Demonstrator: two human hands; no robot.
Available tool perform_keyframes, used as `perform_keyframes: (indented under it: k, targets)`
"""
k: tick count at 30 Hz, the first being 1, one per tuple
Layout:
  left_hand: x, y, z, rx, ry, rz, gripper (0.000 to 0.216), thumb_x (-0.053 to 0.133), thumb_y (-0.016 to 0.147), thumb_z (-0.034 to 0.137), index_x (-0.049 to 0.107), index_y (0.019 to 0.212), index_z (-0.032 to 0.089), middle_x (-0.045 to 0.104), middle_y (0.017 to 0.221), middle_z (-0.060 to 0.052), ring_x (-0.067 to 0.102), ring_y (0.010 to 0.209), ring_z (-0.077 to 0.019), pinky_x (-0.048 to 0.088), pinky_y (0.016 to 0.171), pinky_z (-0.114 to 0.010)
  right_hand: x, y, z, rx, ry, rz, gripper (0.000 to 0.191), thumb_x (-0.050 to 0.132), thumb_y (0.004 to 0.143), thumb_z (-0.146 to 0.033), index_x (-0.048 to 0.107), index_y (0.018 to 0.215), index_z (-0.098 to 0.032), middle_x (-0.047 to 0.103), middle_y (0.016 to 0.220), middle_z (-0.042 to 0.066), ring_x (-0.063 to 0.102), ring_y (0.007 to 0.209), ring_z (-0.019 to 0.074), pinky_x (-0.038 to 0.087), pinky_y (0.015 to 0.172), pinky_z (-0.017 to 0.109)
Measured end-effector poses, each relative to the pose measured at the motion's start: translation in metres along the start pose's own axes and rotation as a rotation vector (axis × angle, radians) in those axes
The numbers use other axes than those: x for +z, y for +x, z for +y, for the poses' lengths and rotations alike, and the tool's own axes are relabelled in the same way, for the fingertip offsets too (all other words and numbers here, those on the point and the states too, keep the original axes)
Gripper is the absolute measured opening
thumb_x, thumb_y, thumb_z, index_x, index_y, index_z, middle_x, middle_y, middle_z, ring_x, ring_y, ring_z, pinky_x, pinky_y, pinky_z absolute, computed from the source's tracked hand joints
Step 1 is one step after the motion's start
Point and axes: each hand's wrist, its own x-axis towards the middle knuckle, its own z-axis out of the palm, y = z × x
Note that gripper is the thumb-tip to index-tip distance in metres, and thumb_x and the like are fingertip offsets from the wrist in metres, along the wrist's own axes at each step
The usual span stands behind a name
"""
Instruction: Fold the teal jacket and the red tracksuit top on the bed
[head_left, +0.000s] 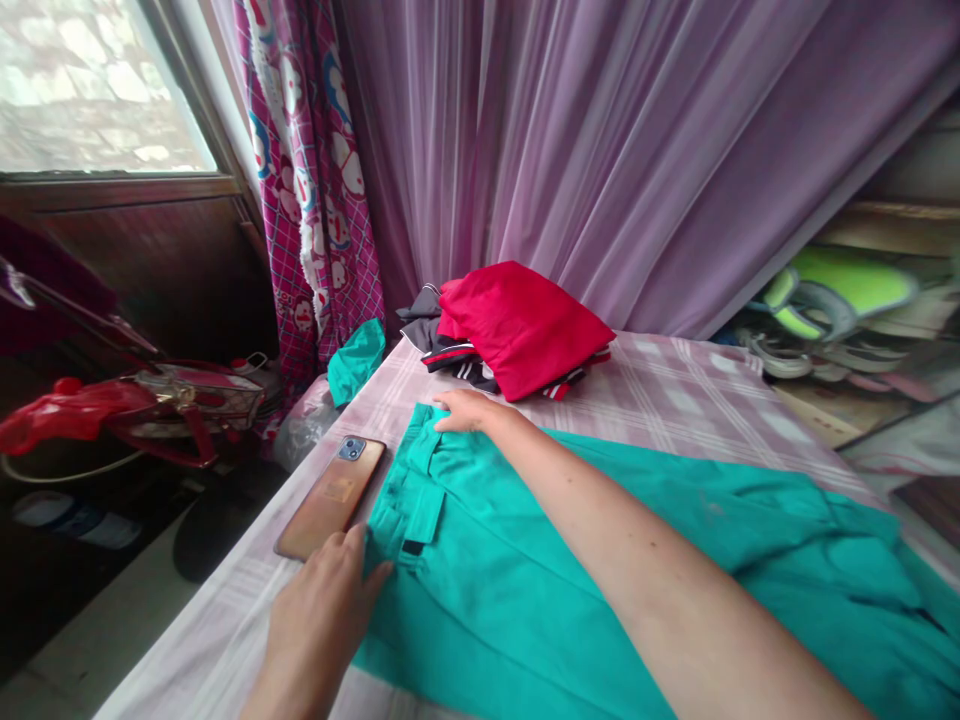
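Observation:
Teal trousers [600, 540] lie spread on the bed, waistband to the left and legs stretching right. My left hand [319, 595] grips the near end of the waistband, thumb over the cloth; some of its fingertips are hidden. Reaching across the trousers, my right hand [461, 412] has its bent fingers on the far corner of the waistband and appears to pinch the cloth. A strap with a small black patch shows on the waistband between the hands. Just beyond my left hand, a gold-backed phone [334, 500] lies face down near the bed's left edge.
Folded clothes in red [525, 320] and dark fabric are stacked at the back of the checked bed sheet [675, 390]. Purple curtains [585, 150] hang behind. At left are a red plastic bag [67, 420] and a bottle [75, 520]; shelves hold a lime-green item [847, 285] at right.

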Motion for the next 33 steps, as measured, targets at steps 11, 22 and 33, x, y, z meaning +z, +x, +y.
perform_keyframes:
  k: [11, 22, 33]
  targets:
    - [0.002, 0.003, -0.001, 0.076, -0.074, 0.030, 0.024, 0.050, 0.091, 0.034, 0.058, 0.108, 0.020, 0.069, 0.120, -0.013, 0.065, 0.115, -0.0293, 0.049, 0.086, -0.036, -0.020, -0.021, -0.005, -0.033, -0.054, 0.086, 0.023, 0.068, 0.083, -0.029, 0.076, 0.104, -0.025, 0.076, 0.108, 0.002, 0.067, 0.101, 0.0194, 0.044, 0.074, 0.023]
    - [-0.058, -0.027, 0.034, 0.309, -0.435, 0.320, 0.022, 0.055, 0.081, 0.039, 0.058, 0.098, 0.027, 0.074, 0.095, -0.004, 0.070, 0.086, -0.0236, 0.047, 0.070, -0.030, -0.065, -0.082, 0.064, -0.105, 0.480, 0.300, 0.013, 0.066, 0.081, -0.022, 0.074, 0.088, -0.016, 0.072, 0.081, -0.001, 0.060, 0.070, 0.0115, 0.043, 0.064, 0.021]
    - [-0.066, -0.077, 0.230, 0.872, -0.375, -0.174, 0.035, 0.059, 0.082, 0.034, 0.064, 0.116, 0.026, 0.075, 0.102, -0.003, 0.068, 0.094, -0.0221, 0.047, 0.075, -0.028, -0.050, -0.236, 0.188, 0.336, 1.048, 0.381, 0.020, 0.075, 0.073, -0.030, 0.074, 0.089, -0.018, 0.072, 0.069, 0.002, 0.061, 0.061, 0.0146, 0.053, 0.065, 0.027]
